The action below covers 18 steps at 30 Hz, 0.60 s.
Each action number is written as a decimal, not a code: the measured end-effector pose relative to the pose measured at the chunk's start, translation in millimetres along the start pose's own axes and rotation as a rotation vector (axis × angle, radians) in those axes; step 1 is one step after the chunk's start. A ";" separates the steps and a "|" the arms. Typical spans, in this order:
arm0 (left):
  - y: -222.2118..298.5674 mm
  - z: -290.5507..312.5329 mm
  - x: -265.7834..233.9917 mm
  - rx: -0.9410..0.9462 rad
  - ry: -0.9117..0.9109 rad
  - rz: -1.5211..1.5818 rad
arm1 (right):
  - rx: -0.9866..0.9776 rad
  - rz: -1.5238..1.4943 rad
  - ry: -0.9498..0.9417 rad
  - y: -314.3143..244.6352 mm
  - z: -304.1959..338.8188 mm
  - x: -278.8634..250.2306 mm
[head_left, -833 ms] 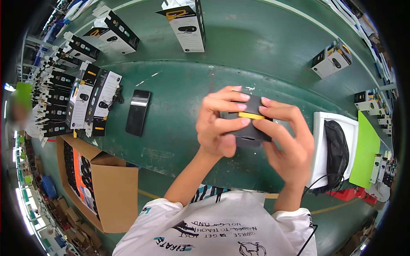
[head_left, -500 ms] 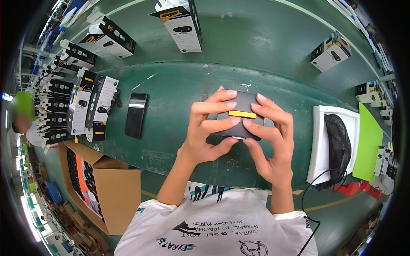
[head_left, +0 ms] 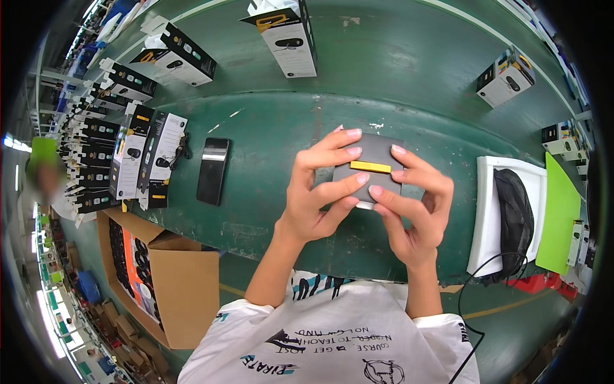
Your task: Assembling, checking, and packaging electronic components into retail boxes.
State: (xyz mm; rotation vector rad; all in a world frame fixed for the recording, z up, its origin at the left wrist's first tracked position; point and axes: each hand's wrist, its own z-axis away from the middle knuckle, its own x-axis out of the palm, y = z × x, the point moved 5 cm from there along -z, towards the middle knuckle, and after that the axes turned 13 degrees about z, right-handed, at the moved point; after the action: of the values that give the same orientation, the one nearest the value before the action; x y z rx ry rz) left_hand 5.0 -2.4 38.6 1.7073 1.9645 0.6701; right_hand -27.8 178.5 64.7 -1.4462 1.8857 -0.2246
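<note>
A dark grey, flat, squarish piece (head_left: 376, 148) with a raised yellow bar (head_left: 371, 167) across its face is held between my two hands, above the bench. My left hand (head_left: 314, 185) grips its left side, fingers bent over the top and thumb at the near edge. On the opposite side my right hand (head_left: 419, 208) has its fingertips on the right edge and the near corner, thumb low. A thin white edge shows under the near side of the piece. Its underside is hidden, so I cannot tell its exact kind.
A black phone (head_left: 213, 171) lies on the green bench (head_left: 256, 211). Product boxes (head_left: 131, 153) crowd the left; another box (head_left: 291, 45) stands at the back. An open carton (head_left: 185, 291) sits lower left. At right are a white tray (head_left: 484, 217), black mesh pouch (head_left: 515, 214) and green board (head_left: 559, 217).
The whole scene has shifted slightly right in view. My fingers have slid a little over the grey piece, with the right index finger now near the yellow bar's end. Both hands still hold it.
</note>
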 end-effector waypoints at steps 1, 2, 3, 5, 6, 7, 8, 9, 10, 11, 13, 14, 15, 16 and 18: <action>0.9 2.7 -1.5 -0.007 -0.072 -0.016 | -0.065 0.031 -0.015 1.0 3.6 -1.1; -2.5 4.6 -1.1 -0.006 -0.071 -0.016 | -0.130 0.064 -0.030 -0.6 5.4 -1.9; -7.3 5.8 -1.8 0.055 -0.054 -0.034 | -0.137 0.087 -0.072 -5.1 1.7 -3.9; -15.3 6.3 2.3 0.120 -0.036 -0.055 | -0.177 0.176 -0.055 -8.8 1.4 1.5; -20.7 7.4 6.7 0.098 0.023 0.020 | -0.208 0.275 -0.039 -10.7 3.9 3.1; -25.3 7.4 8.6 0.076 0.081 0.095 | -0.280 0.278 0.003 -9.1 4.3 7.0; -27.8 6.2 10.0 0.078 0.085 0.096 | -0.283 0.279 0.001 -7.6 -1.8 9.1; -30.9 2.3 8.5 0.063 0.092 0.027 | -0.327 0.340 0.042 -10.4 -10.4 10.9; -34.6 -2.3 7.3 0.048 0.099 -0.042 | -0.371 0.400 0.083 -15.0 -15.3 13.1; -40.5 -8.4 8.4 0.039 0.122 -0.010 | -0.319 0.483 0.077 -17.0 -18.3 18.5; -46.7 -20.4 8.2 -0.031 0.141 -0.004 | -0.230 0.521 0.093 -14.4 -28.6 26.0; -50.1 -25.4 9.4 -0.044 0.155 0.003 | -0.182 0.523 0.078 -14.3 -36.7 24.7; -54.1 -27.9 9.2 -0.032 0.168 -0.025 | -0.189 0.519 0.077 -16.8 -43.9 24.6; -56.3 -29.3 7.0 -0.027 0.174 -0.029 | -0.158 0.492 0.046 -17.4 -51.4 25.1; -60.1 -31.2 5.0 -0.040 0.180 -0.048 | -0.133 0.468 0.012 -17.1 -60.1 26.1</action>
State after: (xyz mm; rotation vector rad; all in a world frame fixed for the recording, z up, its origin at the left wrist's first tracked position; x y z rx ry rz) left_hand -61.4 -6.5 25.3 1.6206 2.0905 0.8664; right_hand -55.7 132.0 105.3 -1.0434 2.2192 0.1185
